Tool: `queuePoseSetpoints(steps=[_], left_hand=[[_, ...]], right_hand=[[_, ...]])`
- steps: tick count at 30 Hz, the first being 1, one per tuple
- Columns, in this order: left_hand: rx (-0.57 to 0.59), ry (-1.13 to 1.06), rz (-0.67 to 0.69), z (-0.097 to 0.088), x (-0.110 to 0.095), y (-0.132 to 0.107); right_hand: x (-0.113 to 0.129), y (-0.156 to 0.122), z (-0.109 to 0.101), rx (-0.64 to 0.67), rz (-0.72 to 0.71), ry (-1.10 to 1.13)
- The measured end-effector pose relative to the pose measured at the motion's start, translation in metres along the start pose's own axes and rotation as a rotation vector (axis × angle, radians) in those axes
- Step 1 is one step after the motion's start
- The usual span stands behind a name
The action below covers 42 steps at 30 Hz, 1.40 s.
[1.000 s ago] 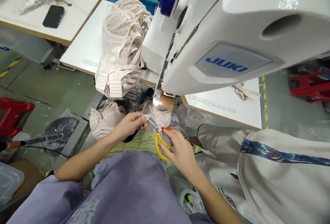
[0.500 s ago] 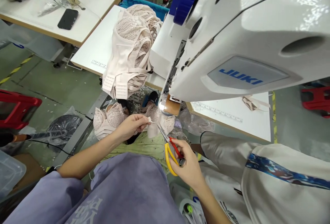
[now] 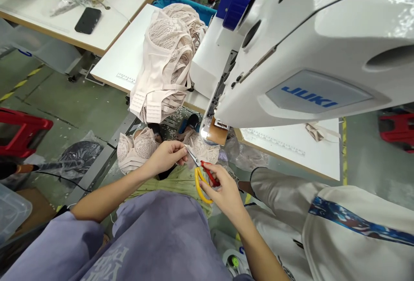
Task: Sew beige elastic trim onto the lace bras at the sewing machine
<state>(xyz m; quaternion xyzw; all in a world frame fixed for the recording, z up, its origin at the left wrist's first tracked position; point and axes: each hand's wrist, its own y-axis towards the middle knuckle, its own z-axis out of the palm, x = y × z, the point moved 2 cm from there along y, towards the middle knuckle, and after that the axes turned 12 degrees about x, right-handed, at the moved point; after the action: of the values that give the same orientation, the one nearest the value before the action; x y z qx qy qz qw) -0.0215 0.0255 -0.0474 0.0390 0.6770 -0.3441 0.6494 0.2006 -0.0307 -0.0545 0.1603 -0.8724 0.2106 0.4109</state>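
Note:
My left hand (image 3: 166, 156) pinches a small pale strip of a beige lace bra (image 3: 202, 148) that lies over my lap, just below the sewing machine head. My right hand (image 3: 223, 190) grips yellow-and-red thread snips (image 3: 202, 177), their metal blades reaching up to the pinched strip by my left fingertips. A second beige bra (image 3: 136, 149) hangs beside my left wrist. A tall stack of finished beige bras (image 3: 166, 65) lies on the white table (image 3: 119, 57) beyond my hands.
The white JUKI sewing machine (image 3: 307, 52) fills the upper right. A person in white clothing (image 3: 339, 225) sits close at my right. A black phone (image 3: 88, 20) lies on the far table. Red stools (image 3: 22, 130) and a plastic bag (image 3: 76, 158) stand on the green floor.
My right hand pulled the snips back and down, then brought them up again to the strip held in my left hand. The view shifted slightly.

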Motion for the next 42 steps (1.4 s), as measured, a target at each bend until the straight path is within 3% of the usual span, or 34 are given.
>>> queuePoseSetpoints(steps=[8, 13, 16, 20, 22, 24, 25, 27, 30, 32, 33, 34, 37, 38, 39, 40, 42], left_hand=[[-0.014, -0.005, 0.046, 0.001, 0.003, 0.000], [-0.061, -0.300, 0.074, 0.003, 0.006, 0.001], [-0.052, -0.468, 0.108, 0.003, 0.007, 0.004], [-0.025, -0.517, 0.098, 0.004, 0.004, 0.009], [-0.002, -0.479, 0.079, 0.005, 0.000, 0.010], [0.046, -0.401, 0.030, 0.007, -0.006, 0.009], [0.082, -0.357, -0.007, 0.008, -0.010, 0.007], [0.179, -0.278, -0.087, 0.011, -0.017, 0.004], [0.387, -0.136, -0.167, 0.017, -0.029, 0.001], [0.511, 0.019, -0.179, 0.020, -0.032, 0.001], [0.498, 0.109, -0.159, 0.019, -0.032, 0.001], [0.409, 0.201, -0.113, 0.016, -0.030, 0.001], [-0.090, 0.380, 0.111, 0.009, -0.012, -0.004], [-0.190, 0.374, 0.170, 0.011, -0.002, -0.007], [-0.187, 0.323, 0.195, 0.016, 0.012, -0.009], [-0.103, 0.223, 0.187, 0.025, 0.027, -0.009], [0.190, -0.100, 0.115, 0.052, 0.056, -0.006]], right_hand=[[-0.008, -0.010, -0.002, 0.016, 0.069, 0.057], [-0.028, -0.038, -0.017, -0.080, 0.191, 0.118], [-0.050, -0.042, -0.045, -0.138, 0.306, 0.065], [-0.078, -0.008, -0.110, -0.341, 0.456, -0.251], [-0.082, 0.015, -0.140, -0.387, 0.443, -0.410], [-0.074, 0.032, -0.153, -0.430, 0.349, -0.550], [-0.065, 0.037, -0.149, -0.452, 0.279, -0.585], [-0.041, 0.040, -0.123, -0.438, 0.075, -0.577], [-0.007, 0.035, -0.058, -0.131, -0.310, -0.506], [0.002, 0.031, -0.026, 0.028, -0.434, -0.476], [0.002, 0.029, -0.019, 0.051, -0.436, -0.442], [-0.001, 0.029, -0.018, 0.039, -0.406, -0.392], [-0.022, 0.029, -0.033, -0.157, -0.132, -0.135], [-0.030, 0.028, -0.038, -0.240, -0.017, 0.005], [-0.037, 0.027, -0.042, -0.305, 0.084, 0.178], [-0.042, 0.027, -0.042, -0.341, 0.162, 0.375], [-0.042, 0.027, -0.032, -0.335, 0.242, 0.753]])
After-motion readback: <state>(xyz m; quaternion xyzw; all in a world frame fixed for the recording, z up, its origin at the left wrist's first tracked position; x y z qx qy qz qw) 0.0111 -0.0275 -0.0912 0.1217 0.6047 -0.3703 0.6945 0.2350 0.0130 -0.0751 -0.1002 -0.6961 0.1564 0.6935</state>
